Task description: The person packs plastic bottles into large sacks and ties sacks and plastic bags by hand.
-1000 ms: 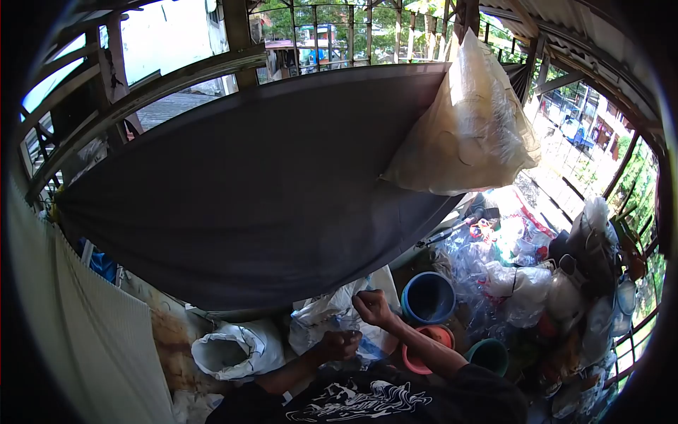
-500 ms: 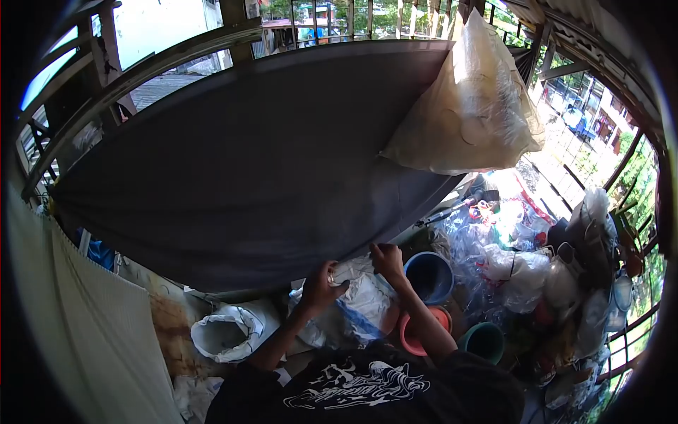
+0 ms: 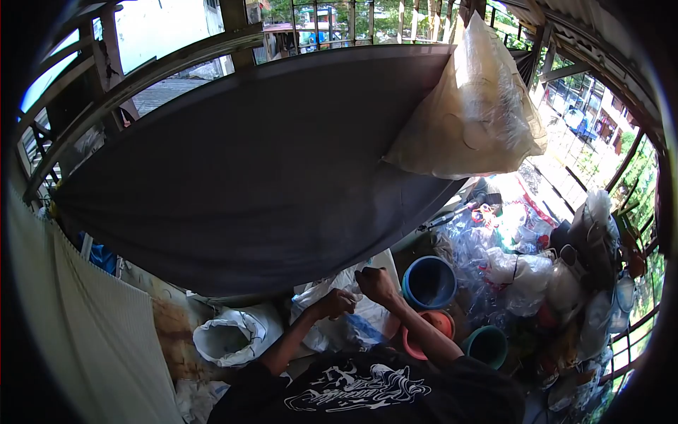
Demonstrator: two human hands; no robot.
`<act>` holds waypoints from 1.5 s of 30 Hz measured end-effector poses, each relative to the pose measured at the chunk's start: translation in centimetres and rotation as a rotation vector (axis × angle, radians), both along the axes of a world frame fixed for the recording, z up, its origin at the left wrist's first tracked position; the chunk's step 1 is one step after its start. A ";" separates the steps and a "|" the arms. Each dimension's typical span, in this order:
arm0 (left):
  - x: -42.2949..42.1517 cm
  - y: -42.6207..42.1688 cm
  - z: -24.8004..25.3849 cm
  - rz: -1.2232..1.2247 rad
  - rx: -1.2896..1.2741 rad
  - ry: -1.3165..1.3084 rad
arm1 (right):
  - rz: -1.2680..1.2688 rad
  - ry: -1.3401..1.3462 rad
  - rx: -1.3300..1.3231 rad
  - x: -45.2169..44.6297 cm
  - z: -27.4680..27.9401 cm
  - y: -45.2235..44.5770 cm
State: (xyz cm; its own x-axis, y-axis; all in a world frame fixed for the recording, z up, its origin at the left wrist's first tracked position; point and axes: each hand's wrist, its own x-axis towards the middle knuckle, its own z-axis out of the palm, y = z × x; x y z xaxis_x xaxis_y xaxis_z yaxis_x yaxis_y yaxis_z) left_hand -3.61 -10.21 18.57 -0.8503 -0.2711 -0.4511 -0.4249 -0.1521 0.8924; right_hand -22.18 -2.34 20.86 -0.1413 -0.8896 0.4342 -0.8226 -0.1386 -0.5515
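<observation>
My left hand (image 3: 336,304) is closed around something small, pale and see-through whose kind I cannot make out. Just right of it and a little higher, my right hand (image 3: 376,284) is curled into a fist; whatever its fingers hold, if anything, is hidden. Both hands are over a white sack with blue stripes (image 3: 364,326), close to the lower edge of a dark hanging cloth (image 3: 268,177). To the left stands a white sack with its mouth open (image 3: 265,326). Right of my hands are a blue bucket (image 3: 407,286), a red bucket (image 3: 417,348) and a green bucket (image 3: 487,348).
A large bulging plastic bag (image 3: 487,106) hangs at the upper right. Clear plastic waste (image 3: 480,240) and filled bags (image 3: 530,283) are heaped on the right. A pale ribbed curtain (image 3: 106,325) hangs at the left. Wooden rails (image 3: 152,67) and window bars lie beyond.
My left hand has moved down and slightly right, turning so its back shows. My right hand has moved down and left, closer to it.
</observation>
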 end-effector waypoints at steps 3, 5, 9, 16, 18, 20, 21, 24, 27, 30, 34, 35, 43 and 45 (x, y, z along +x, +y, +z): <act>0.5 -1.3 -0.1 -0.222 0.123 0.001 | 0.124 -0.019 -0.023 0.0 -0.2 0.1; 1.2 -0.9 0.6 -0.231 0.036 -0.014 | 0.160 -0.084 -0.029 0.0 -0.1 0.4; 1.7 -2.4 2.5 -0.245 0.114 0.038 | 0.081 -0.558 0.159 -1.0 0.8 0.4; -0.2 -0.6 2.2 -0.736 -0.047 0.054 | 0.192 -0.413 -0.110 0.1 0.6 0.8; -0.3 0.7 2.3 -1.031 -0.981 -0.180 | 0.203 -0.367 -0.053 -0.1 -0.4 0.9; 0.9 1.2 0.4 -0.623 -0.768 0.428 | 0.177 -0.347 -0.003 -1.0 -1.4 1.2; 1.2 1.2 -0.5 -0.498 -0.688 0.622 | 0.158 -0.329 0.052 -1.1 -2.1 1.5; 0.9 0.9 -4.9 -0.733 -0.722 0.254 | 0.129 0.016 0.216 -1.0 -7.6 2.2; 1.1 4.9 -6.0 -0.150 -1.087 -0.337 | -0.048 -0.434 0.773 0.4 -9.5 3.2; 2.0 6.2 -8.5 -0.124 -1.070 -0.368 | -0.205 -0.661 1.040 1.8 -9.9 3.0; 2.9 5.1 -8.5 -0.130 -1.031 -0.407 | -0.177 -0.505 0.852 2.8 -9.8 2.3; 3.3 4.0 -7.8 -0.171 -0.736 -0.333 | -0.038 -0.142 0.501 3.0 -10.4 2.5; 6.6 1.0 -7.9 -0.251 0.206 -0.170 | 0.011 -0.148 0.166 6.2 -8.1 2.8; 5.8 2.8 -9.1 -0.257 -0.233 -0.280 | -0.082 -0.324 0.513 6.7 -9.6 2.3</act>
State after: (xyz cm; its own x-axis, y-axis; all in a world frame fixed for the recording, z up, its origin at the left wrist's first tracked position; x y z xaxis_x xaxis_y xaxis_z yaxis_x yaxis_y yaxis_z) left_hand 2.16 -7.39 9.43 -0.7573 -0.1888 -0.6252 -0.6526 0.1814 0.7357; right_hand -15.49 0.00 11.25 -0.2718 -0.9544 -0.1236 -0.5982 0.2681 -0.7552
